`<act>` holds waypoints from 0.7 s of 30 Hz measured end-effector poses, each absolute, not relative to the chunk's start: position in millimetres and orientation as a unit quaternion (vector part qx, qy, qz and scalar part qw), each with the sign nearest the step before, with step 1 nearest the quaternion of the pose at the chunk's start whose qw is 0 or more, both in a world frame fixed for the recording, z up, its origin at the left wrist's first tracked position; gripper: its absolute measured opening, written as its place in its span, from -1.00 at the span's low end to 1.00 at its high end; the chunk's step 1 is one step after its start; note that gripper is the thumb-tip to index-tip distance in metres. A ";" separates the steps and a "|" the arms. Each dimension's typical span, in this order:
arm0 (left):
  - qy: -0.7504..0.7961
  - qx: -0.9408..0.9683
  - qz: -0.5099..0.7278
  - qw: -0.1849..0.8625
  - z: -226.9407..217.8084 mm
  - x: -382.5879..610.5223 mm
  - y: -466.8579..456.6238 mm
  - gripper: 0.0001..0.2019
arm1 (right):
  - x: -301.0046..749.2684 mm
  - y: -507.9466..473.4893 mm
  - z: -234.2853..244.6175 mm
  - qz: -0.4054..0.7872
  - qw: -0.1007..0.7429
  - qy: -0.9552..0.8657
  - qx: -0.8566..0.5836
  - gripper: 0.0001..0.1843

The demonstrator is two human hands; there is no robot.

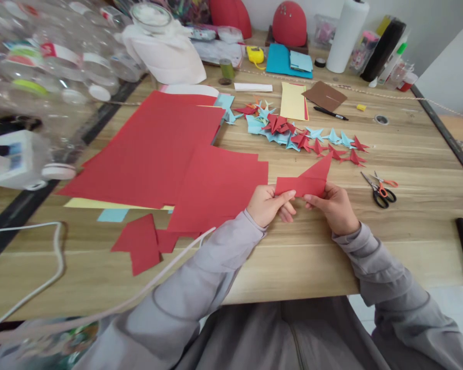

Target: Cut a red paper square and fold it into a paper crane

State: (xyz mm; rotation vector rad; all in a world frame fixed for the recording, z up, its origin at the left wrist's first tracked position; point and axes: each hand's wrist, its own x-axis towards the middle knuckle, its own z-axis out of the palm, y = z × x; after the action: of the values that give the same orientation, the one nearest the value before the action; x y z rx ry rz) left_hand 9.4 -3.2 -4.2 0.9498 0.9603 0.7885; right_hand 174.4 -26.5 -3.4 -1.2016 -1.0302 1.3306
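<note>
Nearest the body, a partly folded red paper (304, 182) was held low over the front of the tabletop (312, 267) between both hands. The left hand (268, 205) was closed on the paper's left end, thumb on top and fingers curled beneath. The right hand (334, 205) was pinched on its lower right edge, under the point that stood up to the right (whether the underside touched the wood could not be told). A crooked crease was judged the nearest risk: with the piece gripped only at its ends and not pressed flat, the layers could slip against each other. The paper could also be torn at a folded corner if the two hands pulled apart.

Just beside the left hand lay a red sheet (216, 185), which overlapped the larger red sheets (150, 149), and its edge could be rumpled by the grey sleeve. A white cable (54, 267) ran close past that sleeve and could be snagged by an elbow. Near the right hand, but apart from it, scissors (381, 189) lay where a wrist could brush them.

Farther back, a scatter of red and blue folded figures (293, 136) was judged light enough to be swept aside by any reach across it. At the far left, clear plastic bottles (54, 61) were heaped, and they could be toppled onto the sheets if they were knocked
</note>
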 end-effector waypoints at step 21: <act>0.402 0.763 0.505 0.042 -11.2 -2.3 -4.9 -0.90 | 176.9 -26.9 1.1 0.571 0.504 -0.341 -0.551 -0.43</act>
State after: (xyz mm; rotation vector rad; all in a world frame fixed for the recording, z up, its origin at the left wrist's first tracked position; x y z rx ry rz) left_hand -2.3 -4.9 -11.2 2.3339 1.2290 1.5449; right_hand 176.9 -26.9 1.1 -1.3305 -0.8230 1.3786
